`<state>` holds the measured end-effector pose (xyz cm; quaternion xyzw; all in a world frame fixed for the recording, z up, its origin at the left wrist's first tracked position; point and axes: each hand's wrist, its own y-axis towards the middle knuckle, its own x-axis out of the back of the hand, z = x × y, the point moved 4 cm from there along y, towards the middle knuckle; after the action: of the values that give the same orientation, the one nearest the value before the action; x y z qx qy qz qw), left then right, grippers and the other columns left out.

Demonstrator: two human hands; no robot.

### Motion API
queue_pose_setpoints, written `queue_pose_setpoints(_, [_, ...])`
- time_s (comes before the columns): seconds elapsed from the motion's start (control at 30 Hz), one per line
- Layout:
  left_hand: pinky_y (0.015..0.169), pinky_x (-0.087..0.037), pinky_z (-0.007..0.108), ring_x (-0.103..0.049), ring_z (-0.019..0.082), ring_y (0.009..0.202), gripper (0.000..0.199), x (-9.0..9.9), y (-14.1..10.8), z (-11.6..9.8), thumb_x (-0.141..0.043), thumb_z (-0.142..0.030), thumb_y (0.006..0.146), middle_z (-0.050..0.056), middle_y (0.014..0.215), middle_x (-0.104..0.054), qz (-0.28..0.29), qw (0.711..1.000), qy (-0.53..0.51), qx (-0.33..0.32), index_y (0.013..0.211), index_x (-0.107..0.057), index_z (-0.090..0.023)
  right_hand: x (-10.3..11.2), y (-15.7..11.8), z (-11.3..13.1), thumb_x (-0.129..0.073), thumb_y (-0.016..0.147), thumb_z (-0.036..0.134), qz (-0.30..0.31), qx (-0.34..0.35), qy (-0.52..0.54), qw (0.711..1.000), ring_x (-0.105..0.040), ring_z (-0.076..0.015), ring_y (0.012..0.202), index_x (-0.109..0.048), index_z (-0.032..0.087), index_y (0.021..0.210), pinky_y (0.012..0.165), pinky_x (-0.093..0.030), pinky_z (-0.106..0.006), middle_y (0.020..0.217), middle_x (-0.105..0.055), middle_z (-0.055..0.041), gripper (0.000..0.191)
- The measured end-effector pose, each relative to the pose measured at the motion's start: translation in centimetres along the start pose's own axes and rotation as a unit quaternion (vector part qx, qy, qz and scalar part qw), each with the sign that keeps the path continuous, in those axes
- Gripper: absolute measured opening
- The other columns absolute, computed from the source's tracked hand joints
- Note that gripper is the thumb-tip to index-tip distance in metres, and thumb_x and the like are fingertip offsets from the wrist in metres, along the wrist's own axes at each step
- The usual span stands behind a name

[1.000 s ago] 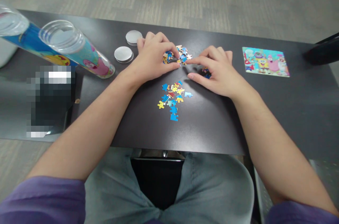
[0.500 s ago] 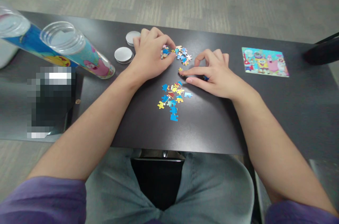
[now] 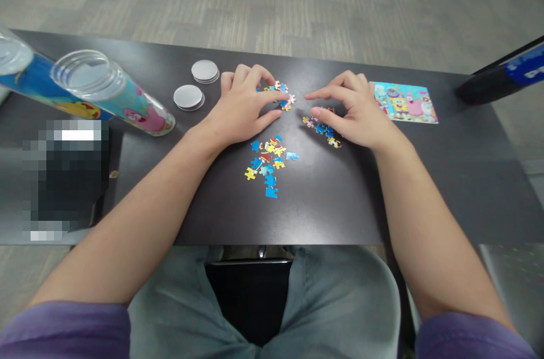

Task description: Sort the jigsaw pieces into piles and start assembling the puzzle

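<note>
My left hand [image 3: 246, 104] is open over the far heap of jigsaw puzzle pieces [image 3: 280, 88], thumb and fingers apart around it. The hand hides part of that heap. To its right, my right hand [image 3: 355, 110] is open, with the index finger stretched left and the thumb at a second group of puzzle pieces [image 3: 323, 129], partly under the palm. Nearer to me lies a third cluster of blue, yellow and red puzzle pieces [image 3: 267, 162], with neither hand on it.
A cartoon picture card [image 3: 408, 103] lies beyond my right hand. Left are white round lids [image 3: 188, 97], a clear cartoon tube [image 3: 144, 112] and a blue tube [image 3: 51, 78]. A dark cylinder [image 3: 488, 84] lies at the right. The dark table [image 3: 331, 206] has its front edge at my lap.
My right hand has drawn back from the far heap, and more pieces show under it. My left index finger has straightened. The whole view has shifted slightly.
</note>
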<state>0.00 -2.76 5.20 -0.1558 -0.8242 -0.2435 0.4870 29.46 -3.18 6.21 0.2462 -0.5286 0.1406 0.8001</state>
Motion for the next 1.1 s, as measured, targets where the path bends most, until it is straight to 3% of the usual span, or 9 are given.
queue_pose_setpoints(0.3, [0.134,-0.040,0.078,-0.059,0.050,0.157,0.012,0.2,0.3,0.0,-0.089,-0.044,0.112,0.009,0.158,-0.082,-0.013,0.999,-0.046,0.004,0.121,-0.097,-0.045,0.1,0.0,1.3,-0.064,0.129,0.066,0.022,-0.010,-0.021,0.999,-0.070,-0.0532,0.139,-0.088,0.042,0.160,0.120,-0.052,-0.076,0.144,-0.084,-0.0176,0.046])
queue_pose_setpoints(0.53, [0.132,-0.038,0.077,-0.058,0.050,0.154,0.020,0.7,0.4,1.1,-0.101,-0.053,0.104,0.009,0.159,-0.081,0.002,0.998,-0.053,0.022,0.121,-0.098,-0.044,0.1,0.1,1.7,-0.075,0.126,0.061,0.049,-0.020,-0.042,0.998,-0.072,-0.0558,0.140,-0.087,0.042,0.164,0.120,-0.052,-0.077,0.150,-0.084,-0.0193,0.044])
queue_pose_setpoints(0.83, [0.132,-0.040,0.078,-0.060,0.049,0.154,0.013,0.5,0.5,0.9,-0.096,-0.054,0.106,0.007,0.154,-0.083,-0.008,0.998,-0.060,0.024,0.111,-0.097,-0.042,-0.5,0.1,1.6,-0.074,0.127,0.058,0.034,0.001,-0.018,0.999,-0.072,-0.0535,0.140,-0.088,0.040,0.160,0.122,-0.051,-0.074,0.145,-0.085,-0.0175,0.040])
queue_pose_setpoints(1.1, [0.139,-0.037,0.078,-0.063,0.045,0.152,0.022,2.9,0.3,1.1,-0.102,-0.060,0.097,0.005,0.148,-0.086,0.039,0.995,-0.086,-0.016,0.101,-0.096,-0.039,-0.8,0.2,2.5,-0.068,0.129,0.059,0.054,0.011,-0.014,0.998,-0.072,-0.0523,0.140,-0.090,0.042,0.159,0.123,-0.049,-0.077,0.147,-0.085,-0.0168,0.040])
